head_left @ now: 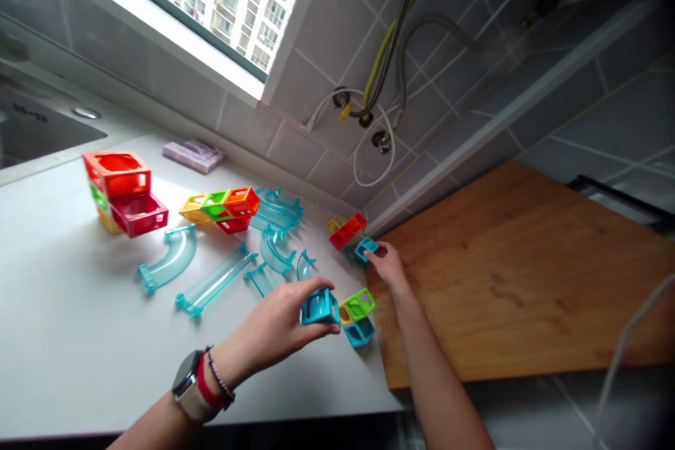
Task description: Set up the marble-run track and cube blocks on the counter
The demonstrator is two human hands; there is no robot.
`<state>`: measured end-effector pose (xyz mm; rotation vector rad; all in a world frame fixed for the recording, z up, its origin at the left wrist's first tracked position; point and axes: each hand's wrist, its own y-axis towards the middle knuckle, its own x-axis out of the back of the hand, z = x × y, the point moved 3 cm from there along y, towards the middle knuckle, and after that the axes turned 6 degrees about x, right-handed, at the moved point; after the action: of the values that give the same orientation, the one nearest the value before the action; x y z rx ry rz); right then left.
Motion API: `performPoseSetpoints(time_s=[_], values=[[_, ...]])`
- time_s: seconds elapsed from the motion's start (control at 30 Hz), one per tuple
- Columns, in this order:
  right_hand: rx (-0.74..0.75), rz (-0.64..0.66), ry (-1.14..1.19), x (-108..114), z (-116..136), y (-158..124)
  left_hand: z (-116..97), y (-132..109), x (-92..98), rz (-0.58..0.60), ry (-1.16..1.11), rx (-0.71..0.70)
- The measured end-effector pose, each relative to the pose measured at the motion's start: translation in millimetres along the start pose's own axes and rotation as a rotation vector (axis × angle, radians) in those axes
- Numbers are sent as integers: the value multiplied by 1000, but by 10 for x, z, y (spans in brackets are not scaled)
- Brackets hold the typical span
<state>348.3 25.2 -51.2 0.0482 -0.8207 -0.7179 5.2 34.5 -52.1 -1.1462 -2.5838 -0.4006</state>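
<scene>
My left hand (pixel 282 327) is closed around a teal plastic block (pixel 319 307), held just above the white counter (pixel 63 337). Right beside it lie a green block (pixel 361 304), a small yellow block (pixel 345 314) and a blue block (pixel 360 332), clustered together. My right hand (pixel 389 266) reaches further back and pinches a small blue block (pixel 365 247) at the counter's edge. Just behind that block sit a red block (pixel 348 230) and a yellow one (pixel 334 223).
Several clear blue track pieces (pixel 216 281), curved and straight, lie mid-counter. A stack of orange, red and green frames (pixel 124 190) stands at left, a smaller coloured cluster (pixel 224 207) beside it. A wooden board (pixel 506 274) lies to the right. A sink (pixel 31 130) is far left; hoses (pixel 384 63) hang on the tiled wall.
</scene>
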Motion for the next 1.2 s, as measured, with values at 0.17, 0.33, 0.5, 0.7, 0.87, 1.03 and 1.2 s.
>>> performPoseSetpoints(time_s=[0.17,0.33,0.5,0.7,0.87,1.03,1.2], values=[[-108,87,-6,-136,-123,164,5,13,-12,16,5,8],[-164,149,1,-323,-158,352,-25,-9,-45,25,-3,2],[-142,139,8,-430,-157,328,-14,-21,-60,17,7,10],[-50,4,9,-294,-13,192,42,-12,-111,42,18,36],[33,-103,30,-35,330,-262,71,11,-61,-1,-4,27],[81,4,104,96,726,-1274,156,25,-25,-51,-57,41],[129,155,212,-74,904,-1992,225,24,-192,-78,-112,77]])
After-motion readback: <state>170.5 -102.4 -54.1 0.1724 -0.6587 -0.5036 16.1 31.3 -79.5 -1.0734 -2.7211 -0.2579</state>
